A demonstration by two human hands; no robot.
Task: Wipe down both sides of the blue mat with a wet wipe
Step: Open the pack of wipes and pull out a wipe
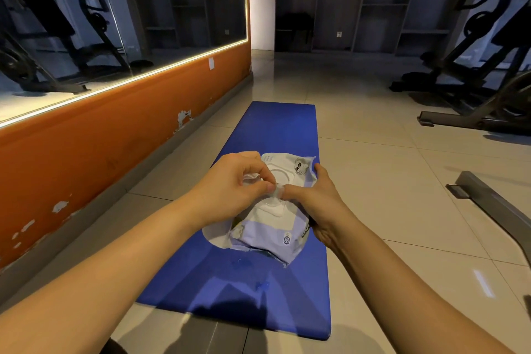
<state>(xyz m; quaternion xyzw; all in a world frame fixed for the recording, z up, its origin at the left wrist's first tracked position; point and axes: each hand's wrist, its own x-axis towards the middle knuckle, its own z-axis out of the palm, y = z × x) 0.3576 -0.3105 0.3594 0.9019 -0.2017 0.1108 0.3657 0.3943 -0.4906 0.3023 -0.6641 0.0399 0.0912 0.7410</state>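
The blue mat (275, 129) is laid flat on the tiled floor (373, 158), one face up. Its long axis runs straight away from the person, roughly parallel to the orange wall (86, 158) on the left. Its near end lies under the forearms and its far end well ahead. The hands are held above the mat's middle stretch, so the surface to be wiped lies directly below and forward of them. Neither hand is clearly nearer: the left hand (232, 181) is over the mat's left edge and the right hand (319, 204) over its right edge.

A pack of wet wipes (275, 227) is held between the hands, clear of the mat. The pack is gripped along its right side by the right hand, with the thumb brought in towards the opening. A small pale tab (277, 190) at the opening is pinched by the curled fingers of the left hand. Whether it is the seal flap or the edge of a wipe cannot be told. No wipe is seen drawn free, so the step in hand is judged to be getting one out, with wiping not yet begun.

On the pack, the number "80" (287, 238) can be read near its lower end, and a small cartoon figure (300, 167) is printed near its far end. The other lettering is too small or too turned to be read. An exercise machine (474, 72) stands off to the right.
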